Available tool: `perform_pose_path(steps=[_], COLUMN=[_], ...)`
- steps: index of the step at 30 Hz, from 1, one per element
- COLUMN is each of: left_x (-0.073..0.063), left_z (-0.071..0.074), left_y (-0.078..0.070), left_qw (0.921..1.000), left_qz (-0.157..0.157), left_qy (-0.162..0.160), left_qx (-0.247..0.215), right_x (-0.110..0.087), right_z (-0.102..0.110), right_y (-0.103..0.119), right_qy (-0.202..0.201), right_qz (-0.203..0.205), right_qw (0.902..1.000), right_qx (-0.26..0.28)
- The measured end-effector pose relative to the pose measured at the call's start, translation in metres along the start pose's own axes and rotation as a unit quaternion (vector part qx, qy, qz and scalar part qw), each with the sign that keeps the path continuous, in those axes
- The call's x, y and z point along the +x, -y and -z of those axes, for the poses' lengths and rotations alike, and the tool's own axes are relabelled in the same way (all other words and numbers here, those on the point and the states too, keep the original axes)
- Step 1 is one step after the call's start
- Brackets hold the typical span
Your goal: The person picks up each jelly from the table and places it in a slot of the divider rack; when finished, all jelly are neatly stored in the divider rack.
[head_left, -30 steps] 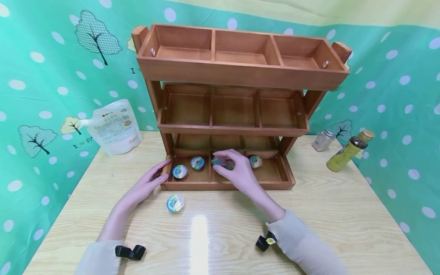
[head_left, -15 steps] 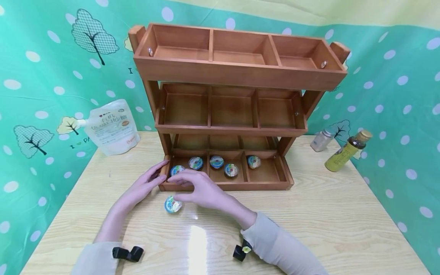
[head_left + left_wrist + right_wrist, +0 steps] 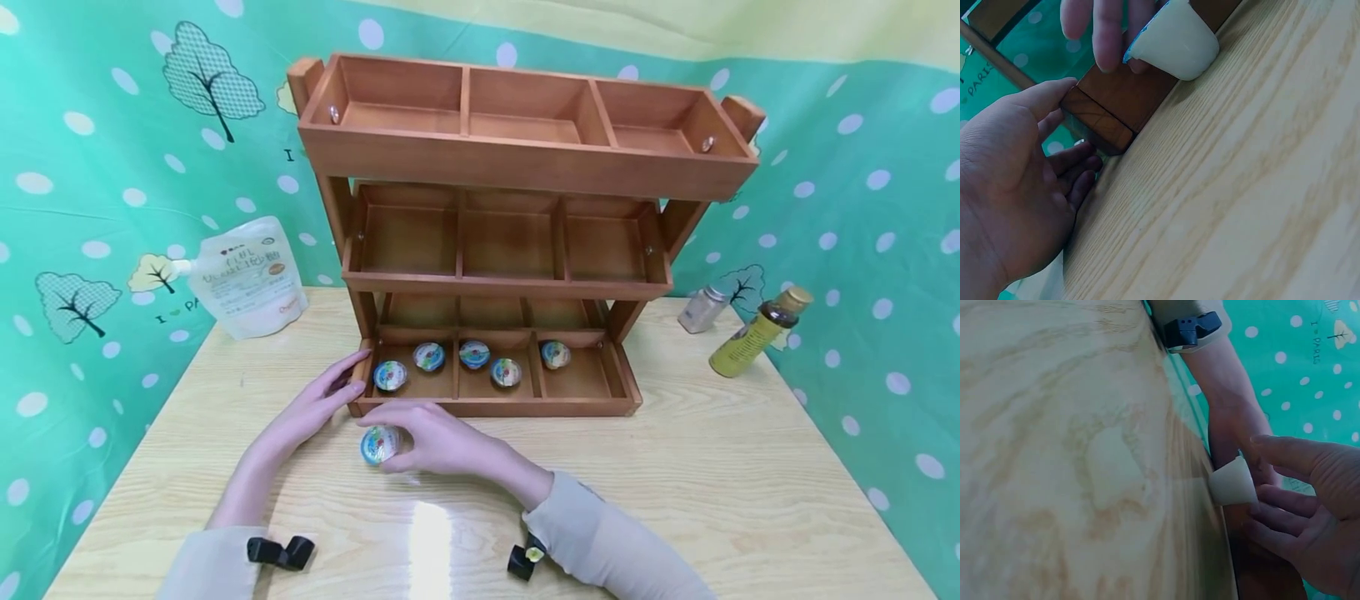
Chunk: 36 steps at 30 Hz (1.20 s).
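A small white jelly cup [image 3: 378, 445] with a blue printed lid stands on the table before the rack. My right hand [image 3: 442, 442] is around it, thumb and fingers spread to either side, the thumb apart from the cup [image 3: 1234, 482] in the right wrist view. My left hand [image 3: 318, 404] grips the left front corner of the wooden rack [image 3: 495, 407], thumb on the corner and fingers bent along its side, as the left wrist view shows. Several similar cups lie in the bottom tier: two in the left compartment, two in the middle, one [image 3: 556, 355] in the right.
The rack's upper tiers [image 3: 525, 154] overhang the bottom one. A white spouted pouch [image 3: 247, 279] stands at the back left. A glass shaker [image 3: 703, 309] and a yellow-labelled bottle [image 3: 759, 332] stand at the back right. Dotted cloth [image 3: 862, 250] hangs behind the table.
My right hand has moved from the middle compartment left and down to the jelly cup on the table, uncovering the two cups in the middle compartment. The left hand has stayed on the rack's corner.
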<state>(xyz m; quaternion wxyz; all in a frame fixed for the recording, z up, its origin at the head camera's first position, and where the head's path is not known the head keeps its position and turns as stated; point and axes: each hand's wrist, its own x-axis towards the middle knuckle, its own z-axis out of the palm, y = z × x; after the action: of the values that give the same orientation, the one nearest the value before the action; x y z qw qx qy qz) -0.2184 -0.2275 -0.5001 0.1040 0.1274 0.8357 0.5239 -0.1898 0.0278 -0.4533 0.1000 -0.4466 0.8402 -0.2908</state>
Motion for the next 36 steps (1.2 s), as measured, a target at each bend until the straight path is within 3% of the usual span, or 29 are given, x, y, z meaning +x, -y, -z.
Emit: perform_pose_path(steps=[10, 22, 30, 36], left_x=[-0.003, -0.002, 0.000, -0.001], left_z=[0.000, 0.000, -0.001, -0.001], left_y=[0.000, -0.003, -0.003, -0.003], left_qw=[0.9997, 0.9998, 0.9998, 0.9998], left_qz=[0.023, 0.021, 0.015, 0.018], left_qy=[0.009, 0.002, -0.004, -0.004], left_qx=[-0.008, -0.007, -0.011, -0.007], right_x=[0.003, 0.002, -0.015, -0.047], right_z=[-0.009, -0.006, 0.023, 0.056], right_y=[-0.003, -0.004, -0.007, -0.025], right_qy=[0.016, 0.002, 0.002, -0.032], right_qz=[0.007, -0.003, 0.003, -0.006], right_qw=[0.9997, 0.9999, 0.9992, 0.9975], right_qx=[-0.020, -0.013, 0.040, 0.062])
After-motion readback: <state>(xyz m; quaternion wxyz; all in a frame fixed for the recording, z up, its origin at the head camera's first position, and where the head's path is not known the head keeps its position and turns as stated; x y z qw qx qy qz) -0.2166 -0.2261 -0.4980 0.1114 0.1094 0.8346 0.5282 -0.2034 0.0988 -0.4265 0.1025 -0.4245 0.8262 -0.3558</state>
